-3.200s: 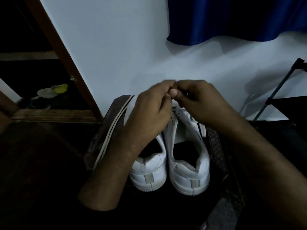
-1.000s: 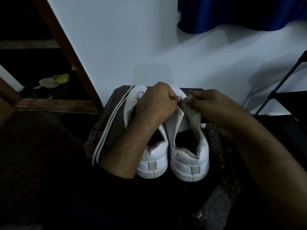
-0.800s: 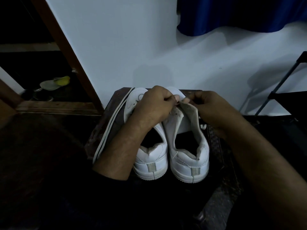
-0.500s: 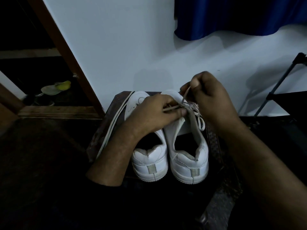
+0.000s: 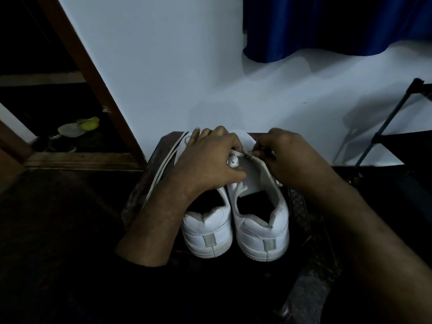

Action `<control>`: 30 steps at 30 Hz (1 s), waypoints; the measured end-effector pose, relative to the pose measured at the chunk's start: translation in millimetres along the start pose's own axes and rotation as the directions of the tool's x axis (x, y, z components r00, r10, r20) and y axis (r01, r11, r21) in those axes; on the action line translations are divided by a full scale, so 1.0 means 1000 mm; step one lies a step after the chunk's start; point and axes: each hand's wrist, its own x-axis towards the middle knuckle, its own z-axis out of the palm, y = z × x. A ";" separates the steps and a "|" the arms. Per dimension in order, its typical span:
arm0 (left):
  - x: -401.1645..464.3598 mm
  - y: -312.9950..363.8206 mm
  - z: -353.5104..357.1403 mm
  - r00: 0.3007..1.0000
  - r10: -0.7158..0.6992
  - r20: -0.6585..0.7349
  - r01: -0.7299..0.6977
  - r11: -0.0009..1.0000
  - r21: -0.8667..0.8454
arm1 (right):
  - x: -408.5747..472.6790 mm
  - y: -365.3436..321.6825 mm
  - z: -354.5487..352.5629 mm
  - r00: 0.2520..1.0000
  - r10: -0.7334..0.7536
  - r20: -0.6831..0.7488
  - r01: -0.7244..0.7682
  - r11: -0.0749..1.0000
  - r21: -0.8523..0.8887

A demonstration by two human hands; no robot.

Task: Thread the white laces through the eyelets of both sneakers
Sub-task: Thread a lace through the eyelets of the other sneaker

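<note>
My right hand (image 5: 289, 157) has dropped back to the right sneaker (image 5: 259, 206), pinching the white lace (image 5: 237, 153); my left hand (image 5: 210, 164) grips its eyelet flap, 1 more pass drawn through.

The left hand (image 5: 210, 162) covers the toe and eyelets of the left white leather sneaker (image 5: 207, 232). The right hand (image 5: 289, 160) hides the thin white lace (image 5: 236, 152) end. The blue fabric curtain (image 5: 327, 26) is cut by the top edge.
</note>
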 end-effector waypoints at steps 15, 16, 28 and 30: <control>-0.004 -0.001 0.000 1.000 0.006 -0.021 -0.008 0.995 -0.101 | -0.001 -0.004 -0.005 0.998 0.044 0.037 -0.043 0.999 -0.025; -0.004 -0.001 0.001 1.000 0.007 -0.026 -0.012 0.987 -0.162 | -0.001 -0.004 -0.005 0.998 0.038 0.054 -0.036 0.999 -0.028; -0.001 0.004 0.004 0.999 0.047 -0.017 -0.049 0.980 -0.191 | -0.008 -0.010 -0.034 0.968 0.201 -0.149 -0.128 0.910 0.393; -0.001 0.003 0.005 0.999 0.039 0.018 -0.034 0.975 -0.219 | -0.010 -0.003 -0.025 0.990 0.140 0.017 -0.139 0.990 -0.027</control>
